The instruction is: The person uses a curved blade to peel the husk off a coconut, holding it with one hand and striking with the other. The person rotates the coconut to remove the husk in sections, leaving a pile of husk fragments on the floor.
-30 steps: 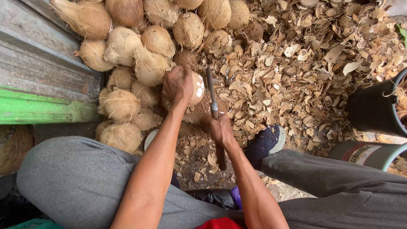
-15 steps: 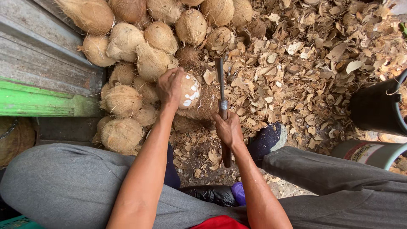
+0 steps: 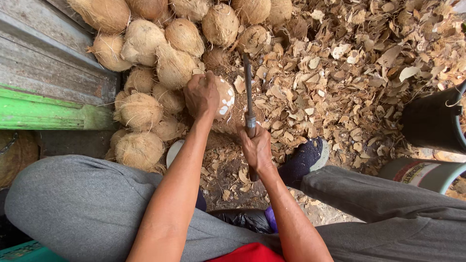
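My left hand (image 3: 201, 94) grips a partly shelled coconut (image 3: 224, 97), brown with white patches showing, held low over the ground. My right hand (image 3: 256, 148) is closed on the handle of a long metal blade (image 3: 248, 92), which points away from me just right of the coconut. The blade's edge stands close beside the nut, not clearly touching it. Both forearms reach out between my grey-trousered knees.
A heap of husked brown coconuts (image 3: 160, 53) lies at the upper left against weathered planks and a green beam (image 3: 48, 114). Shell chips (image 3: 349, 73) cover the ground to the right. A black bucket (image 3: 432, 121) and a grey tub (image 3: 427, 174) stand at right. My blue shoe (image 3: 306, 157) rests nearby.
The blade has risen and tilted more upright beside the coconut. My left hand has turned the nut slightly, showing more white patches.
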